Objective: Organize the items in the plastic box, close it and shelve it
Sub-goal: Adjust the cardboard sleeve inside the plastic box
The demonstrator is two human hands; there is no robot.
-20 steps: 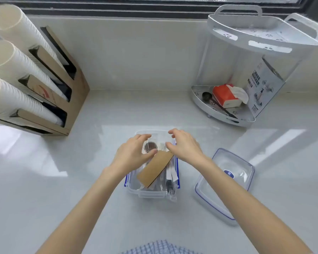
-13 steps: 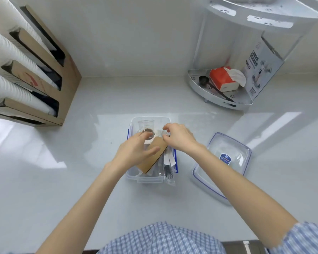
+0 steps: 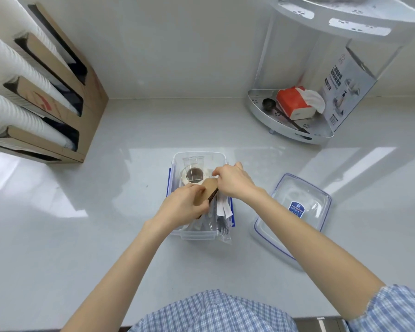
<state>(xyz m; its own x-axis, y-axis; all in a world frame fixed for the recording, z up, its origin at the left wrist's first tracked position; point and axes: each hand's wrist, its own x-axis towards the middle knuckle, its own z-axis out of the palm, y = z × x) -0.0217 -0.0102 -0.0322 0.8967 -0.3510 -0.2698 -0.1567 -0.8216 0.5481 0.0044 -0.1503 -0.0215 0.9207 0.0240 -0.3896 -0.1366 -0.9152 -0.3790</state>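
A clear plastic box [image 3: 198, 234] with blue clips stands open on the white counter in the middle. Inside it lie a roll of pale tape [image 3: 194, 175], a clear cup [image 3: 193, 160], wrapped cutlery [image 3: 222, 227] and white paper strips [image 3: 223, 207]. A brown cardboard packet [image 3: 207, 189] stands tilted on its edge in the box. My left hand [image 3: 181, 207] grips its near part and my right hand [image 3: 234, 182] pinches its far top corner. The box's clear lid [image 3: 295, 212] with a blue seal lies upside down on the counter to the right.
A cardboard holder [image 3: 65, 97] with stacks of white paper cups leans at the back left. A white two-tier corner shelf [image 3: 290, 130] at the back right holds an orange tissue pack [image 3: 294, 104], a black scoop and a printed box. The wall runs behind.
The brown packet has turned from lying flat across the box to standing more on edge. Both hands stayed on it. The camera tilted down, so my checked shirt shows.
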